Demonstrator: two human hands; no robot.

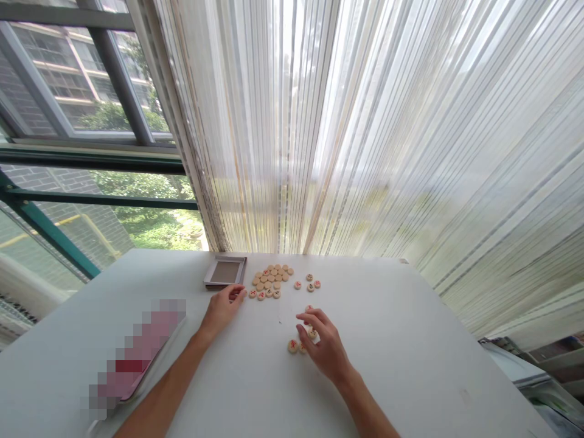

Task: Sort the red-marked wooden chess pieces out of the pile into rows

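Note:
Round wooden game pieces (271, 281) with red or dark marks lie in a cluster at the far middle of a white table (410, 340). My left hand (223, 307) rests on the table beside the cluster, fingers curled, its fingertips over a piece near a small grey tray (224, 272). My right hand (322, 344) hovers over a few separate pieces (292, 345) nearer to me, its fingers bent and pinching one piece (312, 333). Three more pieces (310, 282) lie to the right of the cluster.
A blurred pink and red flat object (137, 356) lies on the table at the left. Sheer striped curtains (365, 121) hang behind the table. A window (82, 121) shows at the left. Some clutter (547, 365) sits past the table's right edge.

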